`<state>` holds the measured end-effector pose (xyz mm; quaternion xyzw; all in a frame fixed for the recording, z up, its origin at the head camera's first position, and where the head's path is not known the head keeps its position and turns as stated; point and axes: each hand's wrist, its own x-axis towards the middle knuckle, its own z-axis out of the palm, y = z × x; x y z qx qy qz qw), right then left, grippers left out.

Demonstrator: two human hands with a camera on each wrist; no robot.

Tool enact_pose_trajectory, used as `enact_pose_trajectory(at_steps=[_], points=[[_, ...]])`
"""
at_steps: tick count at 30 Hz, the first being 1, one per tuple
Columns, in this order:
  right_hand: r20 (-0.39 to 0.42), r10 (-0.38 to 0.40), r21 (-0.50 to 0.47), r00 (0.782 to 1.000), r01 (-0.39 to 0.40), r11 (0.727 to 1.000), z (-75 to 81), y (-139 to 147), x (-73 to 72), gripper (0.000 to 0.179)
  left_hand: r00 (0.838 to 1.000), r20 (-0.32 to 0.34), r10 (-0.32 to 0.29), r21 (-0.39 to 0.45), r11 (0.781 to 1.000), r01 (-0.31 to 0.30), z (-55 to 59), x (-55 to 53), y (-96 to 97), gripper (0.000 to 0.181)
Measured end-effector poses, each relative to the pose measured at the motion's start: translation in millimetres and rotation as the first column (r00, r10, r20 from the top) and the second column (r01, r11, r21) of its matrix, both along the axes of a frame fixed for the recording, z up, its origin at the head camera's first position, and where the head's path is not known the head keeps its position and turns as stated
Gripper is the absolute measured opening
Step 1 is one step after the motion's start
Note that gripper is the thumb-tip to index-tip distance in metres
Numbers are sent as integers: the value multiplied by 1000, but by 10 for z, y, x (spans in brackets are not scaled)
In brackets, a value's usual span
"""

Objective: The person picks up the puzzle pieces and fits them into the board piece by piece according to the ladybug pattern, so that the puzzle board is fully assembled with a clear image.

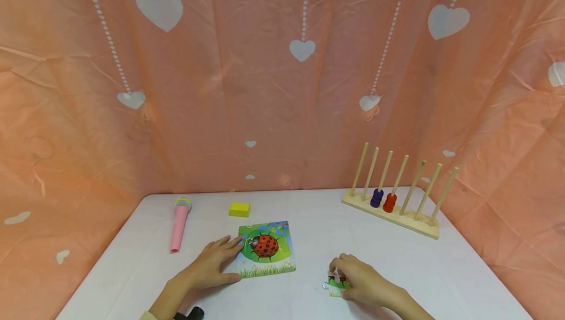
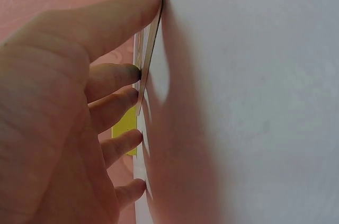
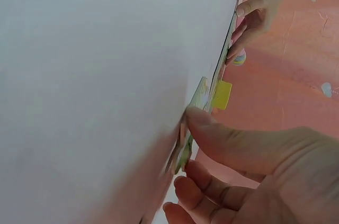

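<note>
A square ladybug puzzle board (image 1: pixel 266 267) lies on the white table, left of centre. My left hand (image 1: pixel 215 262) rests along its left edge, fingers spread and fairly straight. In the left wrist view, the thumb and fingertips touch the board's thin side (image 2: pixel 151 44). To the right of the board, my right hand (image 1: pixel 364 280) pinches a puzzle piece (image 1: pixel 336 288) with green and white print and dark marks. From the right wrist, the thumb presses on the piece (image 3: pixel 199 97) with fingers curled at its other side, close over the table. The fingers hide part of it.
Behind the board sits a yellow block (image 1: pixel 239 209). A pink toy microphone (image 1: pixel 178 226) lies at the left. At the back right stands a wooden peg rack (image 1: pixel 397 217) with purple beads (image 1: pixel 376 198) and red beads (image 1: pixel 390 202). A black object (image 1: pixel 194 314) shows near the left forearm.
</note>
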<state>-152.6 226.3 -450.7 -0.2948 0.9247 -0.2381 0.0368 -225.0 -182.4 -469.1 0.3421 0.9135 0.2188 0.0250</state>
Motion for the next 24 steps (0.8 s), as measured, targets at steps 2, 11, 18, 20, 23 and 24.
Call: enact_pose_trajectory(at_steps=[2, 11, 18, 20, 23, 24], points=[[-1, 0, -8, 1000, 0, 1000, -1, -3, 1, 44, 1000, -6, 0, -1, 1000, 0, -9, -2, -2, 80], [13, 14, -19, 1000, -14, 1000, -23, 10, -17, 37, 1000, -19, -3, -11, 1000, 2, -33, -18, -11, 81], [97, 35, -73, 995, -28, 997, -2, -12, -52, 37, 1000, -23, -7, -1, 1000, 7, -19, -10, -7, 80], [134, 50, -98, 990, -37, 995, 2, -39, -78, 36, 1000, -23, -6, 1, 1000, 6, -17, -9, -7, 80], [156, 70, -106, 985, -54, 993, 5, -119, -128, 33, 1000, -23, -7, 3, 1000, 7, -25, -12, -9, 80], [157, 78, -106, 984, -62, 992, 5, -156, -148, 32, 1000, -23, -8, 4, 1000, 8, -28, -13, -10, 80]])
